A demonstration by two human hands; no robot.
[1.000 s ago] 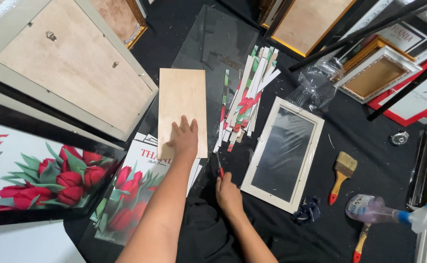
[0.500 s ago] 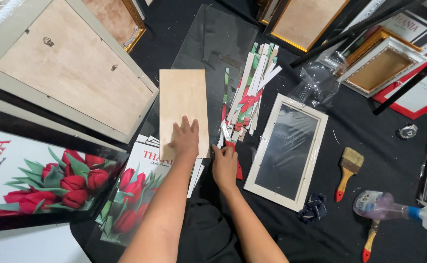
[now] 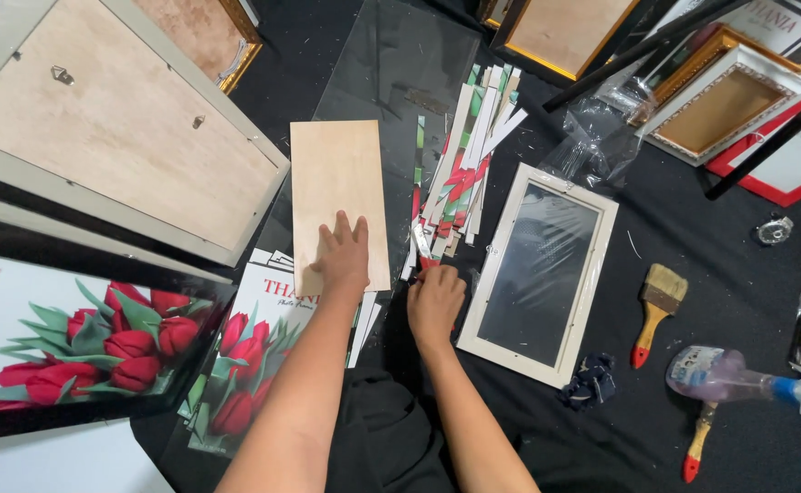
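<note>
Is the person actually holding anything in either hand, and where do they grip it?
The right hand closes around a small red-handled cutter, gripping its handle end. The left hand holds nothing; it presses flat on the lower end of the pale wooden rectangular board.

Just one view here: the scene is seen from a head-worn camera, pointed pretty much straight down at the black work surface (image 3: 693, 274), fairly close, forearms entering from below.
</note>
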